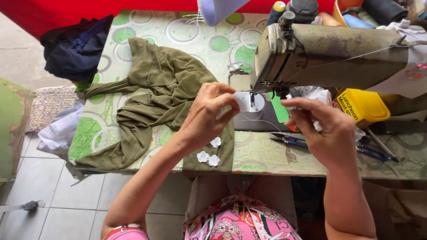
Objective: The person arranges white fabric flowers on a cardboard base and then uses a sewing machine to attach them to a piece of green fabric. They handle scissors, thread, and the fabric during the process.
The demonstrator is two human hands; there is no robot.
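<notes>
Hands (209,116) over soft olive fabric (155,95)

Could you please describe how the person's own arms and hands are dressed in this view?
Both forearms are bare, and the left hand and right hand wear no gloves. No rings or watch show. A pink patterned short sleeve edges the left upper arm.

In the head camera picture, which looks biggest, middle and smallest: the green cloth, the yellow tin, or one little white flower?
1. Green cloth, by far the biggest.
2. Yellow tin.
3. White flower, tiniest, though it lies nearer the camera.
</notes>
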